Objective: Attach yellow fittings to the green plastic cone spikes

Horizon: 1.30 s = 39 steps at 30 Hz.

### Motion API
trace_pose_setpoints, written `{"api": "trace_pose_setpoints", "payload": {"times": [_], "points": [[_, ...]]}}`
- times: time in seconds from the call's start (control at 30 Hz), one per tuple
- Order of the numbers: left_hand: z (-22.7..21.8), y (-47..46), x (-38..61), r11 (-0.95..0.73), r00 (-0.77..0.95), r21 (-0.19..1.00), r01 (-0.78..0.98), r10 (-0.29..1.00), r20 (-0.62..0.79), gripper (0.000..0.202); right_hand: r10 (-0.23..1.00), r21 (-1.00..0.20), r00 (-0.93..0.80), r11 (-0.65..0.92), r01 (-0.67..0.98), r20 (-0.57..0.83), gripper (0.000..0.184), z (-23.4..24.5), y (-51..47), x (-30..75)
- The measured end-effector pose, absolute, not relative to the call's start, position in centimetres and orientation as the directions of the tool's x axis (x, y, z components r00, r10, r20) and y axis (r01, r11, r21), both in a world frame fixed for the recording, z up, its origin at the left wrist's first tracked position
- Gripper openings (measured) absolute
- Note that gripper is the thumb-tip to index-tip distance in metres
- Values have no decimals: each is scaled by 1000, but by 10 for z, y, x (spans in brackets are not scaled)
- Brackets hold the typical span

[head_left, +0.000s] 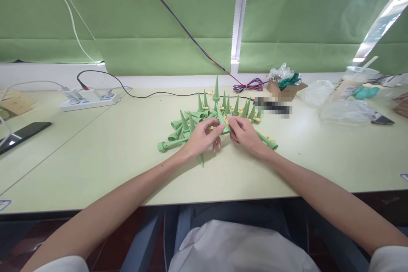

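Observation:
My left hand is closed on a green plastic watering spike, which tilts with its tip up and its wide end toward me. Against the spike's side, my right hand pinches what looks like a small yellow valve; its fingertips partly cover it. Around and behind both hands lie many more green spikes. Some stand upright on their wide ends, like the tall spike at the back. Others lie flat, such as the one with a ribbed cap at the left. Several bear small yellow valves.
Behind the spikes are a dark blurred item, coiled red-blue wire and a cardboard box. A cup and plastic bags stand right, near another person's hand. A power strip and phone lie left.

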<state>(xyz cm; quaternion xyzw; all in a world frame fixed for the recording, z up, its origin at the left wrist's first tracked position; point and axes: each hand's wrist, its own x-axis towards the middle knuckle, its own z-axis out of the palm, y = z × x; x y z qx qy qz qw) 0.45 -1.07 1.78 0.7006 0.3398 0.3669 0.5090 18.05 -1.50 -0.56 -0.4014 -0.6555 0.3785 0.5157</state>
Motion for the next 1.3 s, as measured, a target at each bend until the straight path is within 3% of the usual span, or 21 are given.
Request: {"api": "trace_pose_setpoints", "payload": {"times": [0.2,0.37,0.5,0.7,0.87,1.0,1.3], "points": [[14,-13,6,-374,447,890,260,864,232,28,927,-918,-137,368,149,349,55,-7,-13,181],[1,-7,6,-586,412,752,302,791,452,18,935,-919,-124,351,182,332,57,-6,-14,180],[-1,-6,6,-634,415,692,345,765,493,13,932,-913,-112,361,190,346,56,-6,-15,179],[6,-9,6,-481,346,815,323,862,372,22,922,-912,-47,388,137,385,54,-6,-14,178],[12,-7,8,-223,385,960,167,911,145,42,919,-914,-29,395,90,394,53,-5,-14,178],[16,-8,10,-41,428,998,54,903,14,52,904,-898,-82,426,105,419,52,-5,-15,178],[12,-4,7,35,509,998,-44,861,-7,48,900,-897,-123,431,95,419,50,-4,-16,179]]}}
